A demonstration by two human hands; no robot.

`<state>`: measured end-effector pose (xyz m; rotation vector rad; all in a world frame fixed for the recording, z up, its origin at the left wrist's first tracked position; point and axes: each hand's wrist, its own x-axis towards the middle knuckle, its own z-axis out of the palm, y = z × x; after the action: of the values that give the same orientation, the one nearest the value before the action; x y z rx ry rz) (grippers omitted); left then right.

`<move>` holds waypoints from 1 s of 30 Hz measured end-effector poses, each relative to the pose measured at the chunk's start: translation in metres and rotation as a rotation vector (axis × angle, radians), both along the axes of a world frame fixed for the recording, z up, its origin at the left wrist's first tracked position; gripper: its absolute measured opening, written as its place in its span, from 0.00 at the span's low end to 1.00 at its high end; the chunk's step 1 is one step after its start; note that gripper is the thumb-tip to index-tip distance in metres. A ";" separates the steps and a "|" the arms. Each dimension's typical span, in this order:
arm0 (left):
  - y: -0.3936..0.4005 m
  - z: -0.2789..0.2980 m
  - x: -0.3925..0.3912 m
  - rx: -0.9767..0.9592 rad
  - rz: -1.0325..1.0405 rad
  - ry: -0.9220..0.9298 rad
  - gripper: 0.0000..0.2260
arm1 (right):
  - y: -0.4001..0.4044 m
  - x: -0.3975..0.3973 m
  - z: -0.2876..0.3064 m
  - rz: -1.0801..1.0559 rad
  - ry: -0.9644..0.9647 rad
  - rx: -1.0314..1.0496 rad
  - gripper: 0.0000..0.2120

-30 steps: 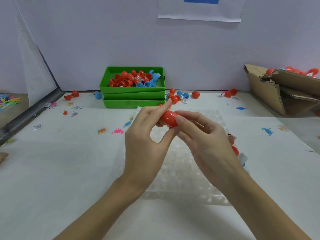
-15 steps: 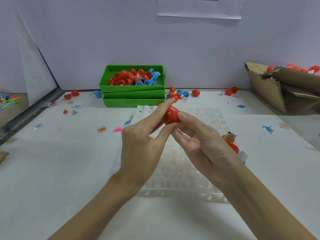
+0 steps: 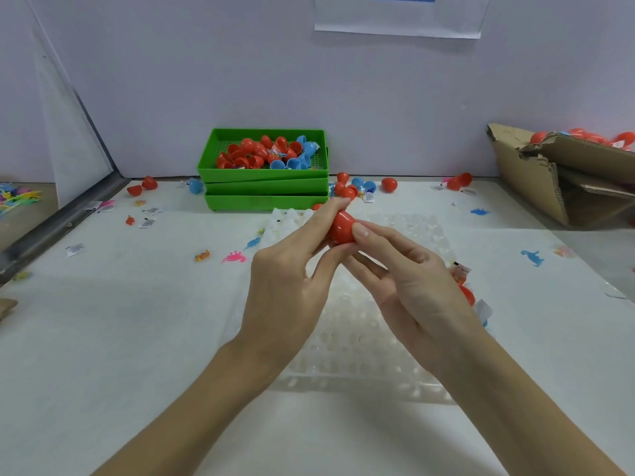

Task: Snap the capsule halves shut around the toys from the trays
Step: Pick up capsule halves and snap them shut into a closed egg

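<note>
**Nearly shut: red capsule pinched between both hands**

From the head view, the left hand (image 3: 292, 280) and right hand (image 3: 409, 280) meet above the worktop (image 3: 103, 338), each grip clenched on the same red capsule (image 3: 342, 226), fingertips pressing from opposite sides. It hangs over a clear bubble tray (image 3: 360, 338), well in front of the stacked green trays (image 3: 264, 185) holding loose halves. Whether the seam has clicked is hidden by the fingers. My worry: if the halves sit crooked, squeezing could pop one free, sending it skittering among the loose dinosaur toys (image 3: 233, 257).
</note>
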<state>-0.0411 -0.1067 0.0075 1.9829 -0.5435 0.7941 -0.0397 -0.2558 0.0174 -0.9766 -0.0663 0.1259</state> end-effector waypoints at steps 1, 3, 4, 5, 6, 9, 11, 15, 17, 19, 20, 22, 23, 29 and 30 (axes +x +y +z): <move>0.000 0.000 0.000 0.015 0.006 -0.009 0.22 | 0.000 0.000 0.000 0.000 0.002 0.000 0.10; 0.000 -0.001 0.001 0.050 0.020 -0.030 0.22 | 0.000 -0.001 0.000 -0.010 0.010 -0.009 0.10; 0.000 -0.001 0.002 0.067 0.025 -0.041 0.22 | 0.000 0.000 0.000 -0.016 0.014 -0.021 0.10; 0.001 -0.002 0.003 0.084 0.029 -0.050 0.22 | 0.000 0.000 -0.001 -0.025 0.017 -0.034 0.10; 0.001 -0.003 0.005 0.101 0.034 -0.056 0.22 | 0.001 0.000 -0.001 -0.037 0.021 -0.047 0.10; 0.006 -0.005 0.010 0.063 0.004 -0.005 0.22 | 0.002 0.002 -0.002 -0.035 0.024 -0.039 0.09; 0.010 -0.003 0.012 -0.088 -0.093 0.100 0.21 | 0.001 0.001 -0.001 0.057 0.003 0.043 0.13; 0.014 0.002 0.014 -0.223 -0.252 0.200 0.18 | -0.001 0.000 0.002 0.272 -0.021 0.182 0.16; 0.016 0.005 0.014 -0.194 -0.281 0.176 0.18 | -0.002 0.000 0.004 0.339 -0.018 0.227 0.16; 0.017 0.008 0.013 -0.165 -0.288 0.142 0.18 | -0.003 0.001 0.005 0.357 -0.017 0.246 0.17; 0.017 0.009 0.012 -0.159 -0.290 0.133 0.18 | -0.003 0.001 0.005 0.356 -0.021 0.247 0.18; 0.016 0.010 0.010 -0.160 -0.300 0.122 0.17 | -0.001 0.001 0.005 0.352 -0.035 0.256 0.20; 0.016 0.010 0.010 -0.163 -0.304 0.116 0.17 | -0.001 0.000 0.005 0.353 -0.044 0.264 0.20; 0.014 0.009 0.008 -0.189 -0.302 0.093 0.16 | 0.004 -0.002 0.004 0.307 -0.064 0.259 0.17; 0.014 0.008 0.008 -0.192 -0.300 0.098 0.16 | 0.004 -0.002 0.004 0.297 -0.067 0.252 0.17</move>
<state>-0.0329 -0.0929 0.0158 1.7031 -0.6628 0.5390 -0.0422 -0.2513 0.0213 -0.7139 -0.2827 0.3500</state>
